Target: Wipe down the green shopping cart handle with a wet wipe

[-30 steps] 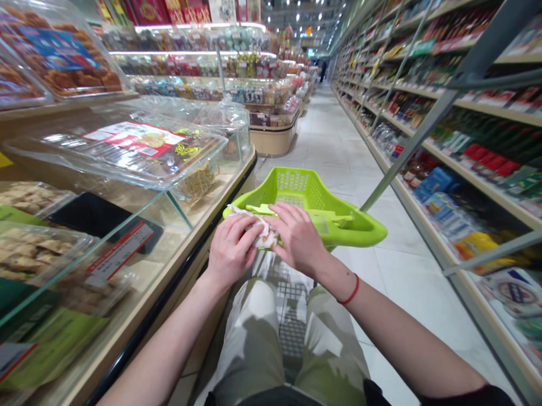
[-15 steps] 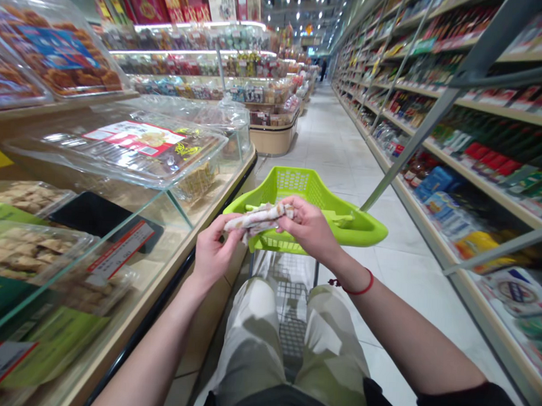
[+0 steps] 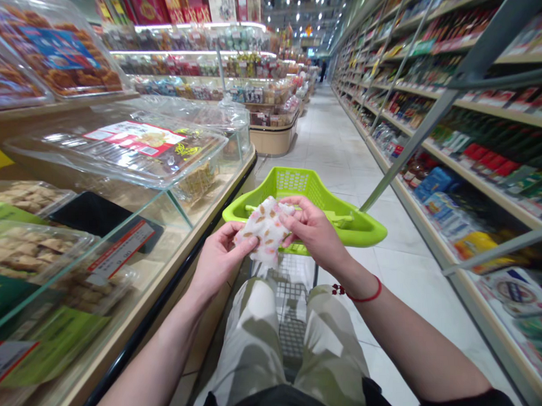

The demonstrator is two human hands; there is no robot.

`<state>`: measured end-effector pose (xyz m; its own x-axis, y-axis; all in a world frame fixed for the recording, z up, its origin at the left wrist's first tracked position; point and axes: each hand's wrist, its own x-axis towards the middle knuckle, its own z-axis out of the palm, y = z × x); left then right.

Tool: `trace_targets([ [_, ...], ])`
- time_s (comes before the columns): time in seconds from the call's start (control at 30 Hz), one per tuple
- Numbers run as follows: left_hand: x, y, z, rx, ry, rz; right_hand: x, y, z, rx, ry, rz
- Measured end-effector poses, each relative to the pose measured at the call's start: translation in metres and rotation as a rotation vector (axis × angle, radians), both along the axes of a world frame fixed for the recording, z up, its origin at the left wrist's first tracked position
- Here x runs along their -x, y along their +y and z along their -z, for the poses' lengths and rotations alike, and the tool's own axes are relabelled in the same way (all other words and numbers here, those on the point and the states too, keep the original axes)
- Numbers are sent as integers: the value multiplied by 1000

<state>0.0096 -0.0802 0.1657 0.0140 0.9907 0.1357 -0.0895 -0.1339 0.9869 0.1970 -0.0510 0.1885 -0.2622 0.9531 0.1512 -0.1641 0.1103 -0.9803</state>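
**Both hands pinch a printed cloth open at the near rim of a green basket**

The cloth [image 3: 266, 229] hangs in the air between the hands, in front of the near rim of the basket [image 3: 363, 229]; whether it brushes that rim cannot be told. It is well clear of the desk [image 3: 218, 192] at the left. The left hand [image 3: 218, 263] pinches the cloth's lower left edge between thumb and forefinger, palm turned inward. The right hand [image 3: 314, 231] pinches the upper right edge with curled fingers, its wrist, which wears a red cord [image 3: 365, 296], bent inward. To spread it well, I judge, keep both pinches at the very edges and draw apart evenly and gently, so the thin fabric opens flat without slipping.
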Motion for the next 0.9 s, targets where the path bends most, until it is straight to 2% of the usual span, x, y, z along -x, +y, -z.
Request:
trace_targets([
  [0.13,-5,-7,-6,-25,118,62,2,-4,7,-76,-62,2],
  [0.2,-9,-11,-8,-27,98,48,3,-10,13,-154,-54,131],
  [0.3,-12,-15,-10,-54,52,-51,3,-28,23,-268,-117,352],
  [0.33,-12,-16,-10,-58,45,-70,4,-35,25,-267,-160,352],
  [0.4,-12,-19,-7,-46,18,-65,5,-49,28,-189,-209,225],
  [0.5,-15,-25,1,-6,-67,-5,9,-63,28,-40,-100,-5],
  [0.57,-19,-30,6,33,-104,63,11,-67,27,12,-9,-63],
  [0.67,-25,-36,8,62,-91,138,13,-68,26,60,14,-65],
  [0.77,-26,-37,9,32,-4,143,15,-67,29,87,19,-61],
  [0.83,-24,-34,10,-40,85,93,15,-64,31,55,2,-8],
  [0.9,-22,-31,12,-134,147,-11,15,-60,35,26,-15,71],
])
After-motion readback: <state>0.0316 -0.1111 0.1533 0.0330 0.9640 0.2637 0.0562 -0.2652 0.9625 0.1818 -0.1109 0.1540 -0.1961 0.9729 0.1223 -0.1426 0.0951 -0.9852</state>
